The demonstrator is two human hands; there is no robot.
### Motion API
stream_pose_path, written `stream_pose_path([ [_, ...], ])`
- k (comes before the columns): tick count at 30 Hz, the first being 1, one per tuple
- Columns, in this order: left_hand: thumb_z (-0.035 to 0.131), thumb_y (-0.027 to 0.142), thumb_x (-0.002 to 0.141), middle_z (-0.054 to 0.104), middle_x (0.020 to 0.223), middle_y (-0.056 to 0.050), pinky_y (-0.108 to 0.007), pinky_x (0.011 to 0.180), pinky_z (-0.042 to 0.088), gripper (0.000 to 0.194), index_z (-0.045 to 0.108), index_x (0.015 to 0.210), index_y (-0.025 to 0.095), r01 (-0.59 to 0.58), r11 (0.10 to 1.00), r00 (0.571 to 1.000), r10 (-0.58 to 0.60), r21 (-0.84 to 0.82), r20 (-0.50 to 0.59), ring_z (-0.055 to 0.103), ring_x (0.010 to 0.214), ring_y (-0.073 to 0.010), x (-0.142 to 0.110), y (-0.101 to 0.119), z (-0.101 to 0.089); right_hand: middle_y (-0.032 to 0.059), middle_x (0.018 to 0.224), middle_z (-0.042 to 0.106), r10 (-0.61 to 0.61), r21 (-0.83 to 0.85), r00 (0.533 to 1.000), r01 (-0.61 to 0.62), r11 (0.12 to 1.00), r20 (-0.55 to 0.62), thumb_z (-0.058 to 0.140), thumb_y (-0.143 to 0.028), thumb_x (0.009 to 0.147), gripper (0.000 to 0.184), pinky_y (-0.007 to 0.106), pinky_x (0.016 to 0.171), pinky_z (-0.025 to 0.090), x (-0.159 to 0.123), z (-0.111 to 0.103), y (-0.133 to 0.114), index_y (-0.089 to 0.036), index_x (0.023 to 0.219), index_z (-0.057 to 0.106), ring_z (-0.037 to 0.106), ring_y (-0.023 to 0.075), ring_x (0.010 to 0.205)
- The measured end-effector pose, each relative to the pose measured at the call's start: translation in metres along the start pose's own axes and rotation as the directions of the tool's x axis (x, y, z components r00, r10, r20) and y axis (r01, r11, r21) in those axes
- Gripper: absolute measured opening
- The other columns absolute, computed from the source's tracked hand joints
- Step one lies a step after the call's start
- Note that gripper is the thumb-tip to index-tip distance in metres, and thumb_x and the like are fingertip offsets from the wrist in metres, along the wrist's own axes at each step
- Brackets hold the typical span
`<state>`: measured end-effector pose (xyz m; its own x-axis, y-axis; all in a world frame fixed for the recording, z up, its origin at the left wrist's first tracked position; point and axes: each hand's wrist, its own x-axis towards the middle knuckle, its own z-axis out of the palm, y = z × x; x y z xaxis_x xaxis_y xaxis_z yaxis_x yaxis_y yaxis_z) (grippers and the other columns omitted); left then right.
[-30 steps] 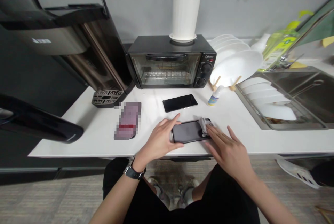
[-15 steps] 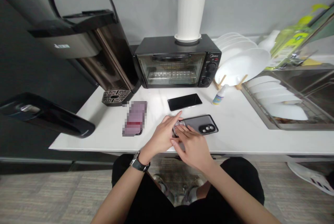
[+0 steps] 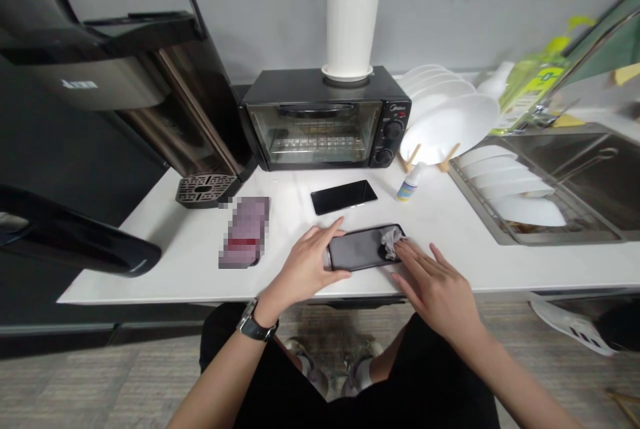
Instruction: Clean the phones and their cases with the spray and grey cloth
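Note:
A phone case with a dark rim and a greyish back lies flat on the white counter, its camera end to the right. My left hand grips the case's left end, thumb on one long side and fingers on the other. With its fingertips, my right hand presses a crumpled grey cloth on the camera end, which covers most of the lens holes. Just behind the case lies a black phone, screen up. A small white spray bottle stands behind and to the right.
A second phone, blurred by pixels, lies to the left. Behind are a toaster oven and a large dark water dispenser. A black bottle-shaped object leans at far left. White plates and a sink are at right.
My right hand has slid rightward with the cloth, from the case's left end to its camera end. My left hand stays at the left end. The view has shifted slightly.

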<state>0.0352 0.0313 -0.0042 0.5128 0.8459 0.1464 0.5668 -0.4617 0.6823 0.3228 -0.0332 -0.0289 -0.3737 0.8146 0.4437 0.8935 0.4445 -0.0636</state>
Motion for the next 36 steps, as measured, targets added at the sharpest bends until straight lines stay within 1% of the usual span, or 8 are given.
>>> stream_pose_path([
  [3, 0.090, 0.031, 0.078, 0.061, 0.148, -0.004, -0.048, 0.114, 0.045, 0.109, 0.024, 0.165, 0.036, 0.001, 1.000, 1.000, -0.001, -0.014, 0.003, 0.053, 0.131, -0.0297, 0.001, 0.001, 0.001, 0.0149, 0.144, 0.066, 0.041, -0.007, 0.998, -0.041, 0.999, -0.042, 0.050, -0.040, 0.107, 0.049, 0.053, 0.119, 0.042, 0.010, 0.011, -0.011, -0.012, 0.147, 0.054, 0.062, 0.0310, 0.134],
  [7, 0.086, 0.033, 0.080, 0.061, 0.148, -0.005, -0.048, 0.112, 0.046, 0.106, 0.023, 0.165, 0.034, -0.031, 0.999, 1.000, 0.031, -0.030, 0.003, 0.053, 0.131, -0.0300, 0.002, -0.003, 0.002, 0.0178, 0.135, 0.071, 0.047, 0.071, 0.996, -0.042, 0.997, -0.075, 0.049, -0.037, 0.107, 0.042, 0.048, 0.113, 0.049, 0.042, 0.030, -0.057, -0.008, 0.134, 0.065, 0.068, 0.0316, 0.125],
  [10, 0.071, 0.018, 0.088, 0.062, 0.146, -0.006, -0.046, 0.109, 0.049, 0.096, 0.019, 0.166, 0.032, -0.073, 0.997, 0.997, 0.073, -0.017, -0.012, 0.055, 0.128, -0.0283, 0.000, -0.009, 0.002, 0.0193, 0.128, 0.074, -0.013, 0.175, 0.999, 0.020, 0.984, -0.043, 0.044, -0.032, 0.107, 0.041, 0.045, 0.109, 0.053, 0.060, 0.040, -0.094, -0.005, 0.128, 0.068, 0.071, 0.0306, 0.119],
  [13, 0.062, 0.007, 0.085, 0.061, 0.148, -0.006, -0.046, 0.109, 0.048, 0.096, 0.018, 0.167, 0.031, -0.097, 0.995, 0.995, 0.097, -0.013, -0.020, 0.054, 0.128, -0.0275, -0.002, -0.012, 0.001, 0.0202, 0.127, 0.074, -0.017, 0.247, 0.999, 0.026, 0.969, -0.035, 0.044, -0.033, 0.108, 0.042, 0.046, 0.106, 0.056, 0.065, 0.041, -0.110, -0.005, 0.128, 0.068, 0.071, 0.0313, 0.119],
  [21, 0.086, 0.037, 0.082, 0.062, 0.146, -0.007, -0.047, 0.114, 0.045, 0.102, 0.027, 0.165, 0.032, -0.031, 1.000, 0.999, 0.031, -0.006, -0.016, 0.052, 0.131, -0.0291, -0.004, -0.005, 0.001, 0.0109, 0.130, 0.075, -0.097, 0.247, 0.995, 0.087, 0.965, 0.026, 0.046, -0.034, 0.109, 0.034, 0.047, 0.109, 0.053, 0.032, 0.012, -0.061, -0.017, 0.129, 0.067, 0.070, 0.0252, 0.124],
  [28, 0.088, 0.033, 0.081, 0.063, 0.147, -0.005, -0.049, 0.117, 0.042, 0.106, 0.024, 0.165, 0.034, -0.011, 1.000, 1.000, 0.011, 0.018, 0.004, 0.054, 0.133, -0.0296, -0.003, -0.002, 0.000, 0.0110, 0.128, 0.076, 0.009, 0.000, 1.000, -0.009, 1.000, 0.002, 0.043, -0.030, 0.110, 0.033, 0.045, 0.110, 0.050, -0.001, -0.008, -0.011, -0.017, 0.133, 0.064, 0.073, 0.0238, 0.118],
  [33, 0.088, 0.033, 0.080, 0.061, 0.150, -0.003, -0.046, 0.117, 0.043, 0.107, 0.023, 0.165, 0.035, -0.019, 0.999, 1.000, 0.019, 0.028, 0.018, 0.052, 0.136, -0.0280, 0.001, -0.001, 0.003, 0.0131, 0.141, 0.068, 0.100, -0.043, 0.994, -0.102, 0.994, -0.051, 0.046, -0.034, 0.109, 0.039, 0.051, 0.119, 0.039, 0.001, 0.004, -0.017, -0.013, 0.139, 0.060, 0.066, 0.0283, 0.130],
  [36, 0.089, 0.032, 0.079, 0.060, 0.151, -0.003, -0.046, 0.118, 0.043, 0.108, 0.023, 0.165, 0.036, -0.017, 1.000, 1.000, 0.017, 0.021, 0.020, 0.050, 0.138, -0.0278, 0.003, -0.001, 0.005, 0.0174, 0.139, 0.068, 0.186, -0.024, 0.978, -0.189, 0.982, -0.092, 0.050, -0.040, 0.107, 0.045, 0.053, 0.117, 0.042, 0.021, 0.019, -0.036, -0.009, 0.137, 0.062, 0.065, 0.0331, 0.130],
])
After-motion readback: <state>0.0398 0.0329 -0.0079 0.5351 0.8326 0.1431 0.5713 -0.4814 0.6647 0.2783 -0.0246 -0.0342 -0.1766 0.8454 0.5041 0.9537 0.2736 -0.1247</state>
